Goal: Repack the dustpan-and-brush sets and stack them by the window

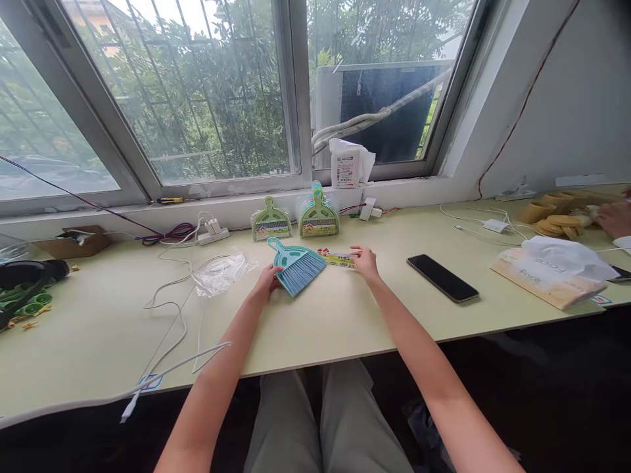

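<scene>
A small teal hand brush (297, 265) lies on the pale green table (345, 315), bristles toward me. My left hand (266, 282) grips its left edge with curled fingers. My right hand (365, 261) rests on the right end of a yellow printed label card (338, 257) lying just right of the brush, fingers closed over it. Behind them stand a green mini dustpan set (271, 222) and a stack of packaged sets (318, 215) against the window ledge.
A crumpled clear plastic bag (221, 270) and white cables (172, 309) lie to the left. A black phone (442, 278) lies right of my hand, then a white bag on a board (557, 269). Another person's hand (616, 218) works at far right near tape rolls (562, 223).
</scene>
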A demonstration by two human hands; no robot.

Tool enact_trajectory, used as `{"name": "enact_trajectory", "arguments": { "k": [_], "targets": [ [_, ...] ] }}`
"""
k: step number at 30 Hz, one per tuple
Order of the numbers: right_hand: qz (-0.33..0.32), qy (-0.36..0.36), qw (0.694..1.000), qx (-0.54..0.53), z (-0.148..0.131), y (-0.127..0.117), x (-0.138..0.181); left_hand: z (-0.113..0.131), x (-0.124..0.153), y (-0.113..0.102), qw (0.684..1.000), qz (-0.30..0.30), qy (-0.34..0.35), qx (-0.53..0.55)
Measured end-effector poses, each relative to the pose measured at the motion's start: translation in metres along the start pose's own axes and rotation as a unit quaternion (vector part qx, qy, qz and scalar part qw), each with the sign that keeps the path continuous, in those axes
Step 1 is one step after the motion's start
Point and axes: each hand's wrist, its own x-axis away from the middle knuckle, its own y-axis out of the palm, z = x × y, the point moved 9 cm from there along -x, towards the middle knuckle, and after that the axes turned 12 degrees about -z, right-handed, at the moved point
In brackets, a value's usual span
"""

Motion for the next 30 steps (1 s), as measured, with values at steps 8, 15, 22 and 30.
{"name": "enact_trajectory", "arguments": {
  "k": [8,15,22,30],
  "targets": [
    [0.091,-0.092,0.983,-0.131,-0.012,-0.026,0.002,0.005,0.007,0.013,0.998,-0.054,0.001,-0.023],
    [-0.215,-0.19,0.932,-0.223,-0.071,0.04,0.032,0.007,0.012,0.028,0.993,-0.104,-0.008,-0.055],
    [-0.346,-0.148,0.906,-0.194,-0.073,0.068,0.05,0.008,0.013,0.029,0.989,-0.134,0.007,-0.058],
    [-0.301,-0.16,0.934,-0.108,-0.053,0.081,0.036,0.008,0.019,0.044,0.987,-0.158,0.017,-0.003]
  ]
}}
